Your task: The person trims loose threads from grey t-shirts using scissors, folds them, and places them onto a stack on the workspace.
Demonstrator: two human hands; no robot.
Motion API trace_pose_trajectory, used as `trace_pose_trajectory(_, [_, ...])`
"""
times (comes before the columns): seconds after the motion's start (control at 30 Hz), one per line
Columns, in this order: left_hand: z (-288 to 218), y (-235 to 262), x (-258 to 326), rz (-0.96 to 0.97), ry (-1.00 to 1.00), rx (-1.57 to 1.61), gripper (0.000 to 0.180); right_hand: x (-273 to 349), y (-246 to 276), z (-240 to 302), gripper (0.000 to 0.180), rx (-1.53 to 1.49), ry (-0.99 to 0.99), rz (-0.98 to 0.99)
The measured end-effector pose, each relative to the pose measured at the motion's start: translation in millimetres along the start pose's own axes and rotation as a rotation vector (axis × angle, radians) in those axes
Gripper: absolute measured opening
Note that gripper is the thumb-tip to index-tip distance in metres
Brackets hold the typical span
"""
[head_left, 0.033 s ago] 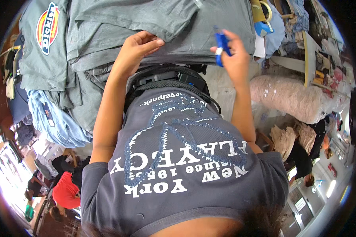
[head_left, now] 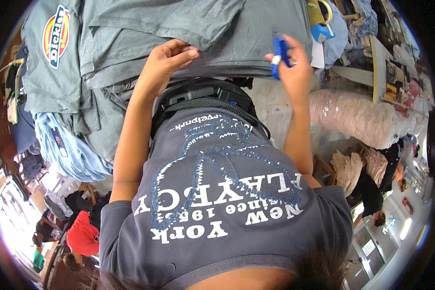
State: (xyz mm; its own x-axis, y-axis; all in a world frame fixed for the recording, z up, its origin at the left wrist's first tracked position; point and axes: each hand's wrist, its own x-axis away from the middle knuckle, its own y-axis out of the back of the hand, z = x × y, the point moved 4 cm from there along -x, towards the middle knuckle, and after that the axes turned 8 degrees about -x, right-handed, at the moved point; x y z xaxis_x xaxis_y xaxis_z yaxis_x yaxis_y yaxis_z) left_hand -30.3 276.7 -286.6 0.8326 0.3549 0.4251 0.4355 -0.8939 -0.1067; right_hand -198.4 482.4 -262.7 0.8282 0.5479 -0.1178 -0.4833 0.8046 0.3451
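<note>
A blue tool sits upper right of centre, pinched in the right hand, whose grip is closed on it. The left hand, fingers curled loosely and holding nothing, rests on the grey shirt spread on the table. More shirts lie upper left, unfolded, apparently still to be handled.

One head-worn fisheye camera looks steeply down the person's chest, close to the grey shirts ahead. Its rim bends the workshop around; no second view overlaps.
</note>
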Motion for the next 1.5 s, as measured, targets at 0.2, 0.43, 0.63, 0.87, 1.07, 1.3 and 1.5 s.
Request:
trace_pose_trajectory(0.2, [15, -3, 8, 0.014, 0.009, -0.021, 0.037, 1, 71, -18, 0.041, 0.066, -0.035, -0.319])
trace_pose_trajectory(0.43, [15, -11, 7, 0.029, 0.045, 0.177, 0.029, 21, 125, -102, 0.044, 0.179, -0.124, -0.381])
trace_pose_trajectory(0.63, [6, -11, -2, -0.038, -0.017, 0.136, 0.026, 11, 123, -108, 0.041, 0.617, -0.244, -0.251])
trace_pose_trajectory(0.87, [-10, -25, -2, 0.067, 0.001, -0.519, 0.035, -41, 100, -105, 0.034, 0.940, -0.222, -0.138])
trace_pose_trajectory(1.07, [-13, -51, 15, 0.208, -0.183, -0.982, 0.039, -43, 96, -105, 0.029, 1.024, -0.164, -0.093])
trace_pose_trajectory(1.3, [-14, -62, 12, 0.335, -0.138, -0.981, 0.019, -37, 91, -108, 0.029, 1.133, -0.147, -0.107])
trace_pose_trajectory(1.5, [-13, -49, 16, 0.264, -0.278, -0.923, 0.011, -40, 99, -99, 0.024, 1.187, -0.014, -0.145])
